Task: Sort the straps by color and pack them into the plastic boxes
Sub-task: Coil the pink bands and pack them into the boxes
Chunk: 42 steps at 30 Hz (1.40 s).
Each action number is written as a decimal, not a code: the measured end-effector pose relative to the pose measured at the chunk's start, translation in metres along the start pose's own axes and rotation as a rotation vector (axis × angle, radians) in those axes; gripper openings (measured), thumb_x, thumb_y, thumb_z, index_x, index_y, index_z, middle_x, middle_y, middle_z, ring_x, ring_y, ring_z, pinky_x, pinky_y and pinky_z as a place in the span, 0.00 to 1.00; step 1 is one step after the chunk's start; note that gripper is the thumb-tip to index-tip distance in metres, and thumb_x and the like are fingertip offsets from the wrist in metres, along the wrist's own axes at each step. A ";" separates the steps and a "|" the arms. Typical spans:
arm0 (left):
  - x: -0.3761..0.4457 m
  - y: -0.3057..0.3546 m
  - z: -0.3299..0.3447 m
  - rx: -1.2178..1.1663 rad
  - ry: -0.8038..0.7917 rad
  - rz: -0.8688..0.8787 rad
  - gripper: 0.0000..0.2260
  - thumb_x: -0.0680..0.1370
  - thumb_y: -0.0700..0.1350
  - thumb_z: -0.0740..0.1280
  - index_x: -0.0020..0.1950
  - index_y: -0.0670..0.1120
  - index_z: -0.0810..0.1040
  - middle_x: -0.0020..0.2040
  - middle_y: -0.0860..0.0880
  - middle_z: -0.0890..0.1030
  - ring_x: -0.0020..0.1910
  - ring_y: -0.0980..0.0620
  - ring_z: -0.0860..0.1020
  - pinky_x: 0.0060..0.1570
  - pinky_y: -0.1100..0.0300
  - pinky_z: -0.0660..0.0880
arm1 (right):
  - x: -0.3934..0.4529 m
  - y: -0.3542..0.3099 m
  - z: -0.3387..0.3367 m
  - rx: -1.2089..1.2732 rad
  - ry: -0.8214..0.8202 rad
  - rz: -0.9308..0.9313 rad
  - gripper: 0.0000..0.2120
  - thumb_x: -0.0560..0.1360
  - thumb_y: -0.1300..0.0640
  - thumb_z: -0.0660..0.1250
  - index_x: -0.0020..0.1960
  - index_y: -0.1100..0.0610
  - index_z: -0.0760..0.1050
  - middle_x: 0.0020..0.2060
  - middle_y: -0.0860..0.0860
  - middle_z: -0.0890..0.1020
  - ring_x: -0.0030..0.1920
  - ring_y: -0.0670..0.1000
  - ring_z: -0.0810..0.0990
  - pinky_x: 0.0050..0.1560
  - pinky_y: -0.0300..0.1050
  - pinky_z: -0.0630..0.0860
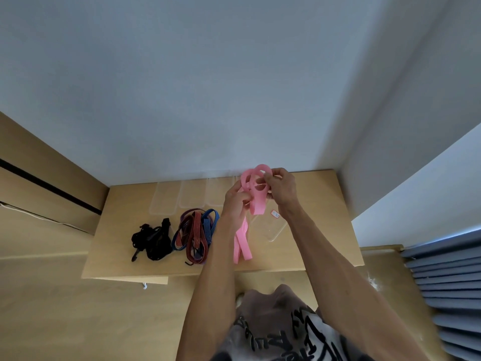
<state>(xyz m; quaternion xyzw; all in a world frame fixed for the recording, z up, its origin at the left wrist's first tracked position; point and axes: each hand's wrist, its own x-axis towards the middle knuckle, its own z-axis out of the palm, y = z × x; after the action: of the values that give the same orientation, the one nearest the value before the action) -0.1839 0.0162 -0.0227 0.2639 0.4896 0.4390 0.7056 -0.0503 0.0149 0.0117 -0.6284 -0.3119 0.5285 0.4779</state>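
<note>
Both bare forearms reach forward from the bottom of the view and converge above the far half of the light wooden table (pixel 312 194). The two hands are raised off the surface and close together, separated only by the strap they share.

The left hand (pixel 235 201) has its fingers curled, gripping the flat pink fabric strap (pixel 257 201) at a lower point; from this hand two tails of the strap hang down, their ends reaching toward the table's near edge. The right hand (pixel 282 187) is also curled, pinching the upper loops of the same strap between thumb and fingers. The loops stand bunched above and between the hands.

On the table, left of the hands, lies a tangle of red-and-black striped elastic straps (pixel 194 235) mixed with blue striped elastic straps (pixel 209 221). Further left sits a heap of black straps (pixel 153 241), apart from the striped pile.

Three clear plastic boxes (pixel 164 201) stand side by side along the far edge against the wall. Another clear plastic piece (pixel 273 227) with a small red-and-white label lies beneath the right forearm; whether box or lid cannot be told.
</note>
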 end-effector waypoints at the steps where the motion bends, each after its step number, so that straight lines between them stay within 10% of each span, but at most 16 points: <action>1: 0.001 0.000 -0.001 -0.003 -0.003 0.002 0.27 0.70 0.24 0.57 0.58 0.45 0.84 0.51 0.39 0.80 0.46 0.42 0.76 0.36 0.57 0.69 | 0.000 -0.001 0.000 0.017 0.002 -0.020 0.06 0.77 0.58 0.69 0.50 0.60 0.76 0.38 0.53 0.87 0.38 0.51 0.85 0.45 0.56 0.83; 6: -0.003 -0.004 -0.001 0.025 -0.034 -0.018 0.25 0.70 0.25 0.61 0.60 0.44 0.83 0.53 0.40 0.83 0.52 0.41 0.80 0.49 0.51 0.73 | -0.003 -0.002 0.003 0.089 -0.045 -0.016 0.02 0.76 0.63 0.67 0.47 0.60 0.79 0.39 0.53 0.87 0.37 0.52 0.83 0.41 0.49 0.79; 12: -0.007 0.004 0.003 -0.001 0.013 0.027 0.19 0.74 0.27 0.63 0.56 0.45 0.84 0.44 0.44 0.85 0.37 0.48 0.78 0.31 0.61 0.71 | -0.004 0.002 0.009 -0.065 0.207 -0.022 0.04 0.73 0.61 0.67 0.42 0.60 0.80 0.34 0.55 0.83 0.37 0.55 0.81 0.43 0.53 0.80; 23: -0.005 0.005 0.002 -0.054 0.053 0.038 0.20 0.76 0.27 0.63 0.54 0.49 0.84 0.46 0.45 0.86 0.46 0.44 0.81 0.46 0.53 0.75 | -0.010 0.003 0.002 0.127 0.014 -0.025 0.04 0.76 0.63 0.66 0.50 0.59 0.78 0.37 0.56 0.86 0.37 0.52 0.83 0.39 0.43 0.76; 32: -0.012 0.009 0.003 0.092 -0.030 0.043 0.20 0.74 0.27 0.60 0.52 0.46 0.85 0.45 0.45 0.86 0.35 0.51 0.78 0.32 0.63 0.70 | 0.004 -0.003 0.010 -0.088 0.235 -0.012 0.09 0.73 0.55 0.72 0.49 0.60 0.80 0.40 0.51 0.82 0.39 0.51 0.78 0.42 0.45 0.74; 42: -0.005 0.005 0.001 0.112 0.153 -0.029 0.17 0.78 0.31 0.62 0.50 0.49 0.85 0.45 0.44 0.85 0.40 0.47 0.81 0.43 0.51 0.81 | -0.004 -0.009 0.010 -0.066 0.200 -0.152 0.02 0.75 0.62 0.69 0.47 0.60 0.77 0.41 0.52 0.80 0.40 0.50 0.77 0.41 0.44 0.75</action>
<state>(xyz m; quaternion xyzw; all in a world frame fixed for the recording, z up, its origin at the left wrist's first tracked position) -0.1855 0.0145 -0.0166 0.2615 0.5698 0.4193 0.6566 -0.0593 0.0172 0.0220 -0.6680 -0.3266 0.4150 0.5243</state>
